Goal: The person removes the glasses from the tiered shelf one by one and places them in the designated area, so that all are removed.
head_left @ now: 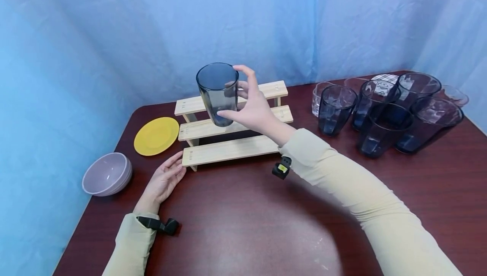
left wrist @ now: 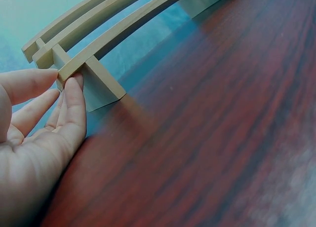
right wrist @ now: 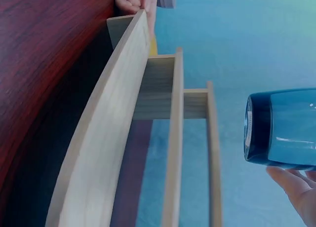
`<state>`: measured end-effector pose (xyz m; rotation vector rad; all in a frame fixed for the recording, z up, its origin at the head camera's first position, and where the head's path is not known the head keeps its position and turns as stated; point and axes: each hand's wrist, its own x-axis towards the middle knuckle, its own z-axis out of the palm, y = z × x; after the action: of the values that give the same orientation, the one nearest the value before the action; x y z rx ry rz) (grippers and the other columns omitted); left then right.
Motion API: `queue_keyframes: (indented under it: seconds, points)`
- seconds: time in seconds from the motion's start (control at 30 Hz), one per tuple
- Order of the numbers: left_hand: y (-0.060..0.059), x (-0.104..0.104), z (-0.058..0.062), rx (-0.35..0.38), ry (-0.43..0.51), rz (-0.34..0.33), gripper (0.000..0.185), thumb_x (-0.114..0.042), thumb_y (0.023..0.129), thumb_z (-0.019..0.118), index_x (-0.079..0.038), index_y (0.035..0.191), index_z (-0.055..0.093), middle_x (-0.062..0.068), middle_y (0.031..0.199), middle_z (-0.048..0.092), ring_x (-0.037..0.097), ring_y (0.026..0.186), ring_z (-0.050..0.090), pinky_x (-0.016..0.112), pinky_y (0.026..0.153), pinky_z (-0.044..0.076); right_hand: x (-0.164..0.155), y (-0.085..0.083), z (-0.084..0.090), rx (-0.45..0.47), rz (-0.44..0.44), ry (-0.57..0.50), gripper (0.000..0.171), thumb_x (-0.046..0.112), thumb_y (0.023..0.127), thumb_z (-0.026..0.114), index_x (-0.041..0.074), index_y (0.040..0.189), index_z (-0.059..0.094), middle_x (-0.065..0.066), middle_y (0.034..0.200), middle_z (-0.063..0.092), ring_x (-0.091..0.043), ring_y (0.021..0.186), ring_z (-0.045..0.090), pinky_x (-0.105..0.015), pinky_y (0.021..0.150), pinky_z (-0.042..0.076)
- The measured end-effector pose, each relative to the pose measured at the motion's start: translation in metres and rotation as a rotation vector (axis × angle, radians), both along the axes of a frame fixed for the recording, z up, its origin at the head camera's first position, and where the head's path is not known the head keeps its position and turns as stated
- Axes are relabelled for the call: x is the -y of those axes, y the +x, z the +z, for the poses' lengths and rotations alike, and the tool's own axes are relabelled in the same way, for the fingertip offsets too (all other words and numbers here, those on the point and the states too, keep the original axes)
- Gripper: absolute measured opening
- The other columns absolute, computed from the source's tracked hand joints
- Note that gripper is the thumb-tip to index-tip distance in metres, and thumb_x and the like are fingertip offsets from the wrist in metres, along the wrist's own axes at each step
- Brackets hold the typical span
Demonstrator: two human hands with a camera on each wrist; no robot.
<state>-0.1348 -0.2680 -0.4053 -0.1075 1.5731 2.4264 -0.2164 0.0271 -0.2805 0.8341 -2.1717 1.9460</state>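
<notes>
My right hand (head_left: 249,107) grips a dark blue tumbler (head_left: 218,92) upright, held in the air just above the middle step of a three-tier wooden rack (head_left: 232,149). In the right wrist view the tumbler (right wrist: 281,128) hangs clear of the rack's steps (right wrist: 173,138), with fingertips (right wrist: 296,187) under it. My left hand (head_left: 165,178) lies flat on the table, fingers straight, touching the left end of the lowest step. The left wrist view shows those fingertips (left wrist: 74,96) against the rack's corner leg (left wrist: 98,84).
A yellow plate (head_left: 156,135) and a lilac bowl (head_left: 107,173) lie left of the rack. Several dark tumblers (head_left: 380,115) and a clear glass (head_left: 321,94) crowd the right back of the dark wooden table (head_left: 243,225). Blue cloth walls stand behind.
</notes>
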Motion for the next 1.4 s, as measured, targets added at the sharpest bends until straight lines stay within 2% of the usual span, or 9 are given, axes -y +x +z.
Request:
queue_keyframes:
  seconds: [0.1, 0.17, 0.3, 0.47, 0.57, 0.83, 1.13, 1.3, 1.4]
  points:
    - [0.0, 0.0, -0.001, -0.018, 0.013, -0.005, 0.043, 0.006, 0.096, 0.045, -0.013, 0.134, 0.049, -0.001, 0.111, 0.061, 0.008, 0.097, 0.06, 0.019, 0.086, 0.049, -0.012, 0.008, 0.005, 0.001, 0.025, -0.011, 0.097, 0.001, 0.071, 0.08, 0.023, 0.142, 0.017, -0.013, 0.125, 0.053, -0.025, 0.113, 0.058, -0.042, 0.086, 0.053]
    - [0.0, 0.0, -0.002, -0.027, 0.024, -0.008, 0.04, 0.006, 0.096, 0.045, -0.017, 0.126, 0.056, -0.001, 0.11, 0.061, 0.008, 0.097, 0.061, 0.019, 0.085, 0.05, -0.021, 0.014, 0.008, 0.007, 0.027, -0.007, 0.099, 0.0, 0.07, 0.081, 0.023, 0.142, 0.017, -0.013, 0.125, 0.054, -0.024, 0.112, 0.059, -0.041, 0.087, 0.052]
    - [-0.001, -0.001, -0.002, -0.037, 0.023, -0.011, 0.039, 0.006, 0.096, 0.045, -0.018, 0.124, 0.057, -0.001, 0.11, 0.061, 0.008, 0.097, 0.061, 0.019, 0.085, 0.05, -0.04, 0.025, 0.01, -0.001, 0.014, 0.019, 0.098, -0.002, 0.067, 0.082, 0.021, 0.141, 0.02, -0.012, 0.125, 0.056, -0.024, 0.11, 0.06, -0.039, 0.088, 0.053]
    - [-0.002, -0.001, -0.003, -0.036, 0.013, -0.01, 0.039, 0.005, 0.095, 0.046, -0.017, 0.127, 0.054, -0.001, 0.11, 0.061, 0.008, 0.097, 0.06, 0.019, 0.085, 0.05, -0.067, 0.038, 0.005, -0.022, -0.007, 0.064, 0.102, -0.007, 0.064, 0.082, 0.02, 0.143, 0.021, -0.014, 0.127, 0.056, -0.026, 0.106, 0.062, -0.036, 0.079, 0.056]
    - [-0.002, -0.001, -0.004, -0.03, 0.0, 0.001, 0.037, 0.005, 0.096, 0.046, -0.021, 0.12, 0.058, -0.002, 0.11, 0.061, 0.007, 0.097, 0.06, 0.019, 0.085, 0.05, -0.082, 0.042, -0.002, -0.04, 0.013, 0.07, 0.105, -0.013, 0.062, 0.08, 0.017, 0.144, 0.021, -0.018, 0.127, 0.055, -0.025, 0.104, 0.062, -0.034, 0.074, 0.057]
    - [0.0, 0.0, -0.006, -0.011, -0.03, 0.004, 0.038, 0.005, 0.096, 0.045, -0.025, 0.116, 0.06, -0.003, 0.108, 0.061, 0.006, 0.097, 0.059, 0.018, 0.085, 0.05, -0.126, 0.056, -0.025, -0.127, -0.075, 0.246, 0.104, -0.009, 0.061, 0.083, 0.013, 0.143, 0.025, -0.02, 0.121, 0.059, 0.002, 0.099, 0.06, -0.017, 0.075, 0.053]
    - [-0.002, -0.002, -0.003, -0.019, -0.025, 0.004, 0.038, 0.004, 0.095, 0.047, -0.02, 0.124, 0.055, -0.003, 0.11, 0.06, 0.007, 0.097, 0.06, 0.018, 0.086, 0.049, -0.17, 0.067, -0.039, -0.109, -0.184, 0.341, 0.106, -0.01, 0.062, 0.082, 0.014, 0.146, 0.023, -0.022, 0.119, 0.059, 0.014, 0.101, 0.053, -0.009, 0.074, 0.049]
    - [-0.003, -0.004, -0.003, -0.001, -0.057, 0.011, 0.054, 0.002, 0.095, 0.049, -0.006, 0.146, 0.03, -0.004, 0.112, 0.06, 0.006, 0.099, 0.059, 0.018, 0.087, 0.049, -0.185, 0.072, -0.043, -0.087, -0.234, 0.407, 0.105, -0.004, 0.062, 0.084, 0.014, 0.145, 0.023, -0.023, 0.114, 0.062, 0.015, 0.09, 0.056, -0.007, 0.07, 0.048]
    - [-0.003, -0.003, -0.003, 0.002, -0.056, 0.016, 0.051, 0.003, 0.096, 0.048, -0.009, 0.143, 0.035, -0.004, 0.111, 0.06, 0.006, 0.099, 0.059, 0.018, 0.086, 0.049, -0.191, 0.075, -0.047, -0.069, -0.249, 0.445, 0.106, -0.001, 0.061, 0.086, 0.014, 0.145, 0.022, -0.024, 0.109, 0.064, 0.013, 0.082, 0.058, -0.007, 0.068, 0.047]
